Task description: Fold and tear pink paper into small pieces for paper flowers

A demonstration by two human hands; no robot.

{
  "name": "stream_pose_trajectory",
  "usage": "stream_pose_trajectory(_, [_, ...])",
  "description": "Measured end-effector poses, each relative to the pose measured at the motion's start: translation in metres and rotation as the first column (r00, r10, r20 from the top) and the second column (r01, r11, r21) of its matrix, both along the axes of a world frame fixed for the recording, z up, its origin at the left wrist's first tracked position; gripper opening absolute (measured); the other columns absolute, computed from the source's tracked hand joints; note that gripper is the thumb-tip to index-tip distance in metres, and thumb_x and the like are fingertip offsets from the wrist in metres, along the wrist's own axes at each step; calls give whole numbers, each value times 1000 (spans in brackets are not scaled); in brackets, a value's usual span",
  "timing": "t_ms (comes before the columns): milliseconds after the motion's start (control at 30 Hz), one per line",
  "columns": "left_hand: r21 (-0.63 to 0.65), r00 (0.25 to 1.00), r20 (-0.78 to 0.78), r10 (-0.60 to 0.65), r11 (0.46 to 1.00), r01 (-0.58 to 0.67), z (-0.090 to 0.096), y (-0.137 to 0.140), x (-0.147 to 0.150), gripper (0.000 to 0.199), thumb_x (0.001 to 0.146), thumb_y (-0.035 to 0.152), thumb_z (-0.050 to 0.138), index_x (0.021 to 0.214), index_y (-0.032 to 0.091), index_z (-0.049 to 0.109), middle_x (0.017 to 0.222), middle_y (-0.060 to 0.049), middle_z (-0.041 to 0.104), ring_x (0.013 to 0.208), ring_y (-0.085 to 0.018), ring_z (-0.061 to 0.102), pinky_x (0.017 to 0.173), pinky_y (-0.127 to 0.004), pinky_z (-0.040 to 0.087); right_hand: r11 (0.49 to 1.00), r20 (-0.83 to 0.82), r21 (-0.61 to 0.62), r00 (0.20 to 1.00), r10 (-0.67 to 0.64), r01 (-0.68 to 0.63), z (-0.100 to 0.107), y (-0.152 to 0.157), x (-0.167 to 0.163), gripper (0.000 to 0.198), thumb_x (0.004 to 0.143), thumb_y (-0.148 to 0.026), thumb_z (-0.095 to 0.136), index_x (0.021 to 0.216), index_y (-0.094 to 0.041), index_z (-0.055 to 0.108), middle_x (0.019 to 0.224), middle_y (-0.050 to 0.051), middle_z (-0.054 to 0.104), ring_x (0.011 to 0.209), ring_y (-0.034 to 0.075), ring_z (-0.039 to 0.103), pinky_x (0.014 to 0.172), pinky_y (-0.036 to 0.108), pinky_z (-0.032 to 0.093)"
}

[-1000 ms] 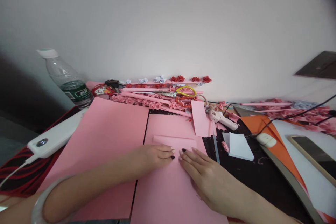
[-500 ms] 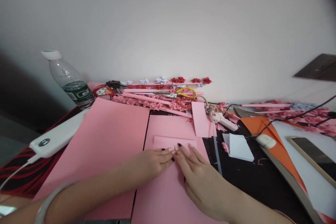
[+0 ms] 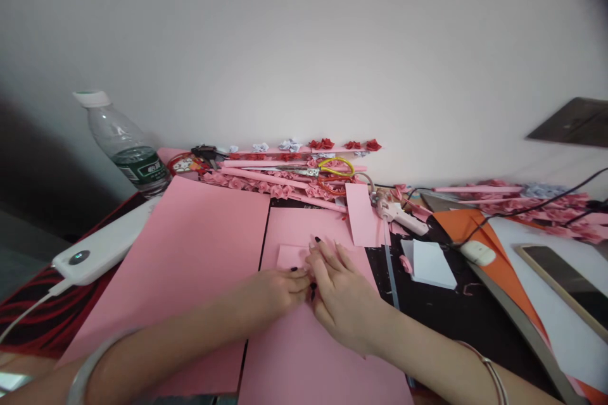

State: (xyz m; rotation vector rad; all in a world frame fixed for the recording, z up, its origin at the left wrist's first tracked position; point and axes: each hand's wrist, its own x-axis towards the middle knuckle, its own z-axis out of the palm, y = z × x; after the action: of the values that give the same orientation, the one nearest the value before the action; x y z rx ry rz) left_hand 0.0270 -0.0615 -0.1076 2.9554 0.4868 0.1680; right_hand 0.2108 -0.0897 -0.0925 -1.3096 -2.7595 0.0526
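A small pink paper piece point(image 3: 289, 255), folded over, lies on a larger pink sheet. My left hand point(image 3: 278, 291) grips its near edge, thumb below and fingers on top. Across the right part of the same piece lies my right hand point(image 3: 339, 291), its fingers stretched out and slightly spread, covering that end. The fingertips of both hands meet at the middle of the piece. Under them, the larger pink sheet point(image 3: 285, 361) rests on the dark table. Whatever lies beneath my right palm is hidden.
To the left lie another pink sheet point(image 3: 209, 247), a white power bank point(image 3: 104, 243) and a water bottle point(image 3: 135, 152). Behind are paper flowers point(image 3: 280, 191) and scissors point(image 3: 335, 168). A glue gun point(image 3: 401, 215), white paper point(image 3: 432, 264) and a phone point(image 3: 565, 285) are at right.
My right hand has slid left and slightly away from me over the folded paper, now covering its right part. My left hand has stayed almost in place.
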Motion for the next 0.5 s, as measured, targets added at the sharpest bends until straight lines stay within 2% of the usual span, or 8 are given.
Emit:
stream_pose_trajectory(167, [-44,998,54,12,999,-9,-4,-1,-5,37,84,4,37,119,5,47,126,-15,49,121,-21,41,102,-30,33,993,32,77,996,-87,84,-7,-4,17,53,81,-19,39,129,0,32,131,21,40,128,28,24,104,45,24])
stream_pose_trajectory(367, [-81,1000,20,-8,997,10,-4,1,-6,40,82,5,38,122,7,45,128,-15,47,122,-23,39,100,-33,36,974,94,146,977,-190,175,-9,-12,43,50,80,-18,41,126,1,37,125,20,47,123,28,35,103,43,29])
stream_pose_trajectory(500, [-68,1000,18,-8,998,9,-1,2,-5,39,82,3,36,120,8,46,127,-14,48,122,-21,39,101,-30,35,966,109,143,967,-232,215,-8,-11,36,50,83,-25,39,127,-2,39,129,19,44,126,29,29,103,45,25])
